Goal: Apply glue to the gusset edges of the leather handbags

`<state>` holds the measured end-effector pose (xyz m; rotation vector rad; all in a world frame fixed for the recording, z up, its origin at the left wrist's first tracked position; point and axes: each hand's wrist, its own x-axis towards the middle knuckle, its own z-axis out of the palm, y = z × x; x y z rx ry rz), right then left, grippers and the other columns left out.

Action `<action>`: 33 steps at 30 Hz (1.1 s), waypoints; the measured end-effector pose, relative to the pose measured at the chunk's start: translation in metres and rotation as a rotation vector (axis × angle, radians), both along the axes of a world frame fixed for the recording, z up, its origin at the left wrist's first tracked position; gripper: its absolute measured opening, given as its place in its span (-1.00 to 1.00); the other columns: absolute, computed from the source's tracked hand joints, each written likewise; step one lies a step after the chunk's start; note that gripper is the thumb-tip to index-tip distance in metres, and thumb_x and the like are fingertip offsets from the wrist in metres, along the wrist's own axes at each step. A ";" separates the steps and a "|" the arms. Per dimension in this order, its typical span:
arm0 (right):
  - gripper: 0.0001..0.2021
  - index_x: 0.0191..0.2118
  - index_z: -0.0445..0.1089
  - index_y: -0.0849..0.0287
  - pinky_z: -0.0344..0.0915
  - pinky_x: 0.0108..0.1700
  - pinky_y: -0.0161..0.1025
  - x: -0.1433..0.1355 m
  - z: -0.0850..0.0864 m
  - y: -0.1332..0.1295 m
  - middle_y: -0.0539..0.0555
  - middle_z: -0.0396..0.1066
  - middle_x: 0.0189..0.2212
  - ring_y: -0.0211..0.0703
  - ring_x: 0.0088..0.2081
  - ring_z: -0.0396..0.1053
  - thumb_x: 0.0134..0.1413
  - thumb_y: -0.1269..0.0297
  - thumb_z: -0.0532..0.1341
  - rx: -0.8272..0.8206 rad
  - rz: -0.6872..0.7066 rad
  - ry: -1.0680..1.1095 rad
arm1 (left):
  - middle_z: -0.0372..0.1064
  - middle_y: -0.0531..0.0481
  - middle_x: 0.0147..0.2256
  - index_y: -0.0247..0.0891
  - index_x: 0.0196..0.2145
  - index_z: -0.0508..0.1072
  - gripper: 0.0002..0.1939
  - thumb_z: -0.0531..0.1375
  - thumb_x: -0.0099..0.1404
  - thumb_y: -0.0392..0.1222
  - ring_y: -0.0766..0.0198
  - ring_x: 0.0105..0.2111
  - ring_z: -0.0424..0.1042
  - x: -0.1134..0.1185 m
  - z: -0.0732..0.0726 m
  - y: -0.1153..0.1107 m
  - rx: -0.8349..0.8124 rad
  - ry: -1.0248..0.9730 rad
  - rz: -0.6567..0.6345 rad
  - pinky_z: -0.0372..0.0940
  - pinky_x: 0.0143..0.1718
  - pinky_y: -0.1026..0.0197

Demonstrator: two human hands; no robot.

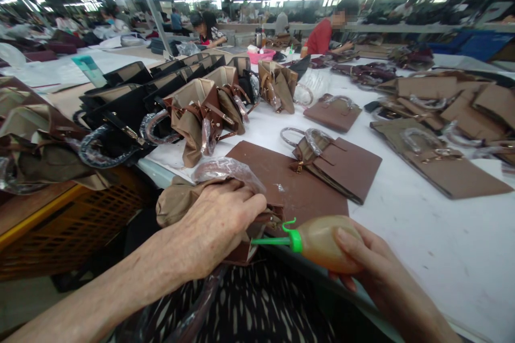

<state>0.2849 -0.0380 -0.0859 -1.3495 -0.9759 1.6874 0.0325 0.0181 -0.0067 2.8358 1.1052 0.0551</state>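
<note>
My left hand (pixel 225 220) is closed on a brown handbag (pixel 175 203) at the table's near edge, its fingers curled over the bag's top. Clear plastic wrap (pixel 229 169) covers the bag's handle just beyond my knuckles. In my right hand (pixel 368 254) lies a squeeze glue bottle (pixel 328 241) of amber liquid, tipped sideways. Its thin green nozzle (pixel 271 241) points left and its tip meets the bag's edge beneath my left hand; whether it touches cannot be made out. A flat brown panel (pixel 257 166) rests on the table behind.
A folded brown bag (pixel 348 166) lies beyond the panel, and more flat bags (pixel 442 155) cover the right side. Black and brown bags (pixel 193 102) stand in rows at left. A yellow crate (pixel 80 220) sits below left. Two people (pixel 319 35) (pixel 209 29) work across the table.
</note>
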 end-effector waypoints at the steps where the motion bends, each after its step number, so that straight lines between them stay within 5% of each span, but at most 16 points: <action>1: -0.63 -0.20 0.31 0.22 0.12 -0.66 -0.37 -0.001 0.002 0.000 0.06 0.39 -0.52 -0.20 -0.57 0.30 0.06 -0.02 0.18 0.014 0.007 -0.011 | 0.36 0.00 -0.34 -0.22 -0.36 0.22 -0.87 0.04 0.14 -0.41 0.17 -0.35 0.30 0.000 0.000 0.000 0.007 -0.001 0.001 0.13 -0.40 0.16; 6: -0.61 -0.19 0.32 0.20 0.14 -0.66 -0.36 -0.003 0.015 -0.003 0.04 0.37 -0.54 -0.17 -0.55 0.30 0.04 -0.04 0.18 0.034 0.049 -0.053 | 0.36 -0.01 -0.33 -0.23 -0.36 0.22 -0.85 0.07 0.11 -0.41 0.18 -0.35 0.30 -0.001 0.000 0.000 0.000 -0.009 -0.010 0.14 -0.39 0.16; 14: -0.51 -0.13 0.29 0.14 0.16 -0.65 -0.32 -0.005 0.031 -0.014 0.00 0.36 -0.55 -0.16 -0.57 0.25 -0.10 -0.11 0.23 0.033 -0.088 -0.244 | 0.37 -0.03 -0.28 -0.22 -0.31 0.22 -0.82 0.09 0.09 -0.38 0.10 -0.28 0.33 0.002 0.009 -0.001 -0.091 0.061 -0.006 0.21 -0.35 0.10; 22: -0.50 -0.07 0.22 0.15 0.23 -0.56 -0.26 0.010 0.028 0.000 0.03 0.41 -0.46 -0.09 -0.48 0.32 -0.01 -0.13 0.13 0.126 0.033 -0.603 | 0.36 -0.05 -0.19 -0.21 -0.27 0.22 -0.77 0.09 0.08 -0.39 0.08 -0.20 0.32 0.006 0.015 -0.005 -0.175 0.153 0.043 0.26 -0.25 0.07; 33: -0.58 -0.09 0.29 0.16 0.25 -0.44 -0.25 0.010 0.009 0.016 0.02 0.41 -0.43 -0.09 -0.44 0.34 0.03 -0.03 0.15 0.302 -0.023 -0.790 | 0.35 -0.05 -0.16 -0.21 -0.24 0.24 -0.72 0.11 0.05 -0.38 0.08 -0.20 0.32 0.005 0.015 -0.003 -0.164 0.138 0.054 0.25 -0.25 0.09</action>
